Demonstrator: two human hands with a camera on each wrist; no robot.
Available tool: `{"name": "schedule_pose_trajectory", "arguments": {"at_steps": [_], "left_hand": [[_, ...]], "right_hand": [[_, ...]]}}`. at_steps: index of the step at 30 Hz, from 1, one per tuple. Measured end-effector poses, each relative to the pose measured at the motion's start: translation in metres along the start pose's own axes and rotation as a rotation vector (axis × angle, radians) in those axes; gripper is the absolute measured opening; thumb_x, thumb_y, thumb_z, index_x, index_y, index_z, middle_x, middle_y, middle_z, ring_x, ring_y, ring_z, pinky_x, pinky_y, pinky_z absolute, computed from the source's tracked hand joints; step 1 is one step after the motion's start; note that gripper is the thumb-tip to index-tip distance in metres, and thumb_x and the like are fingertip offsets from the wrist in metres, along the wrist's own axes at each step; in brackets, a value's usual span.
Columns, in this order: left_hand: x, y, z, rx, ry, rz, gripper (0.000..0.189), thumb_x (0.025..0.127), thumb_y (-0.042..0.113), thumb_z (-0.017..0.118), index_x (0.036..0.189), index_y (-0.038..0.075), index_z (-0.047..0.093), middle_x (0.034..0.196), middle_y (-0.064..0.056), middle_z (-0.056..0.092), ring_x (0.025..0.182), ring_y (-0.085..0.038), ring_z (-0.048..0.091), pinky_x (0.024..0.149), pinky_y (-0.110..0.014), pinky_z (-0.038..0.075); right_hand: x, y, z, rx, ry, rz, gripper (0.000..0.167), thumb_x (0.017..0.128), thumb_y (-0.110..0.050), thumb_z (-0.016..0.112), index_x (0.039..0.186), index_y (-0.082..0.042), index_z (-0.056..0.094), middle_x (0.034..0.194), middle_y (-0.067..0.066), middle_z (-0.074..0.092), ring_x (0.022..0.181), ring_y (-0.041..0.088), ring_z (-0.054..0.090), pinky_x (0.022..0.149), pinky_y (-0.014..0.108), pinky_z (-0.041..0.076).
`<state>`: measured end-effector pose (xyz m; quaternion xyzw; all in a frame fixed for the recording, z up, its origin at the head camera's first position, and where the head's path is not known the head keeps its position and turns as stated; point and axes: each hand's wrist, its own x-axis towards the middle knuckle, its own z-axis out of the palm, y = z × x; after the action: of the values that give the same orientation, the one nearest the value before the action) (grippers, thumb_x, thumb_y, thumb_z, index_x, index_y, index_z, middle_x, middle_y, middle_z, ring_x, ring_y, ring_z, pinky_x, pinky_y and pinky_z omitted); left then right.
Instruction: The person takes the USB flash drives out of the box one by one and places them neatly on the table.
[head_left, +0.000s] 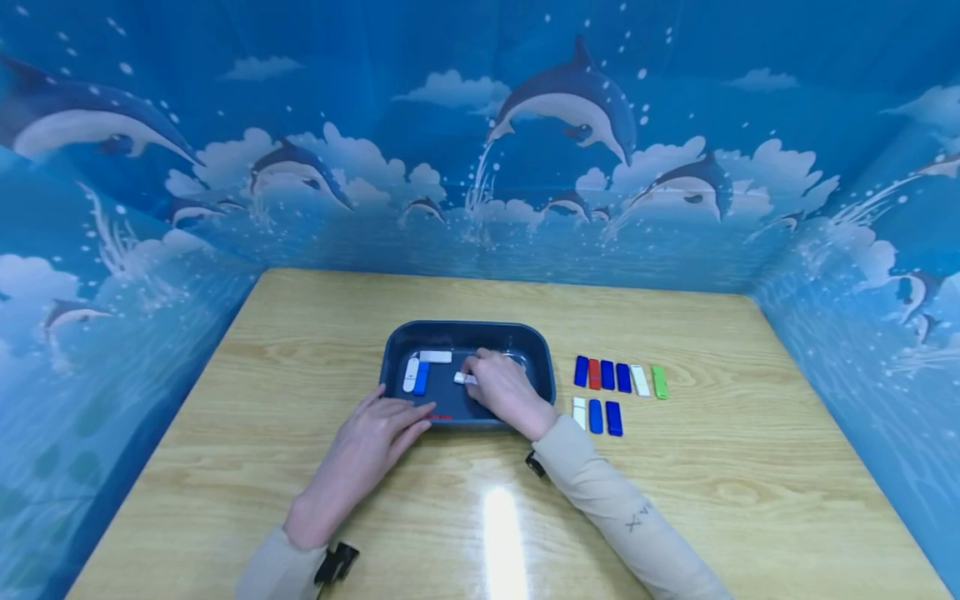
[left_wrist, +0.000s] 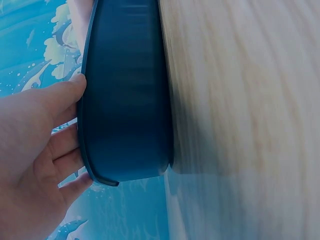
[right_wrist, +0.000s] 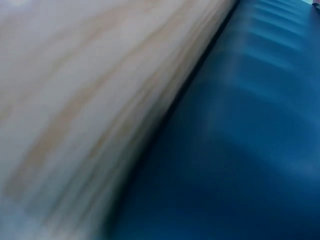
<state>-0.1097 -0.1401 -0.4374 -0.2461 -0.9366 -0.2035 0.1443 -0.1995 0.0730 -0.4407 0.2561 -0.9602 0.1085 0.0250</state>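
A dark blue plastic bin (head_left: 468, 324) stands on the table. Inside at its left lie a white USB stick (head_left: 410, 376), a blue one (head_left: 422, 379) and another white one (head_left: 436, 357) behind them. My right hand (head_left: 504, 385) reaches into the bin and pinches a white USB stick (head_left: 460, 378) near its floor. With fairly straight fingers, my left hand (head_left: 367, 446) touches the front left rim; the left wrist view shows its thumb against the bin's edge. The right wrist view holds only the bin's outer wall (right_wrist: 225, 150) and the table, with the hand out of sight.
Right of the bin, several USB sticks lie in two rows. The back row has blue, a red one (head_left: 595, 374), a white one (head_left: 640, 380) and a green one (head_left: 659, 382). White and blue ones (head_left: 614, 418) form the front row. Dolphin-printed curtains (head_left: 480, 242) border the wooden table (head_left: 712, 483).
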Motion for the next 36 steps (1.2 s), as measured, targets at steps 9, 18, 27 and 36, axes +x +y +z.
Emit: {"name": "schedule_pose_trajectory", "arguments": {"at_steps": [9,18,27,36], "left_hand": [[0.001,0.001,0.000,-0.001,-0.017,-0.005,0.028,0.093,0.024,0.076,0.119,0.015,0.076,0.108,-0.005,0.077,0.103,-0.020,0.072,0.117,-0.056,0.036],[0.001,-0.001,0.000,-0.004,-0.014,-0.005,0.028,0.093,0.023,0.076,0.119,0.015,0.076,0.109,-0.005,0.077,0.103,-0.020,0.072,0.117,-0.056,0.036],[0.001,-0.001,0.001,0.005,0.009,0.019,0.027,0.092,0.023,0.077,0.118,0.015,0.076,0.108,-0.005,0.077,0.101,-0.020,0.072,0.116,-0.055,0.037],[-0.001,-0.001,0.000,-0.003,0.031,0.044,0.028,0.091,0.022,0.078,0.118,0.014,0.076,0.108,-0.005,0.077,0.101,-0.021,0.073,0.115,-0.056,0.038]], "right_hand": [[-0.002,0.004,-0.008,0.085,0.016,-0.038,0.033,0.094,0.000,0.067,0.124,-0.014,0.072,0.104,0.010,0.071,0.056,0.011,0.051,0.044,0.020,0.039],[-0.011,0.012,-0.032,0.364,0.135,0.062,0.027,0.097,-0.008,0.070,0.122,-0.016,0.069,0.094,0.000,0.070,0.072,0.010,0.064,0.060,0.025,0.053],[-0.036,0.032,-0.057,0.518,0.262,0.150,0.033,0.094,-0.005,0.072,0.126,-0.012,0.066,0.099,0.007,0.070,0.084,0.019,0.071,0.072,0.032,0.062],[-0.081,0.080,-0.077,0.470,0.341,0.252,0.034,0.093,-0.002,0.072,0.126,-0.007,0.063,0.105,0.015,0.070,0.086,0.028,0.073,0.073,0.039,0.063]]}}
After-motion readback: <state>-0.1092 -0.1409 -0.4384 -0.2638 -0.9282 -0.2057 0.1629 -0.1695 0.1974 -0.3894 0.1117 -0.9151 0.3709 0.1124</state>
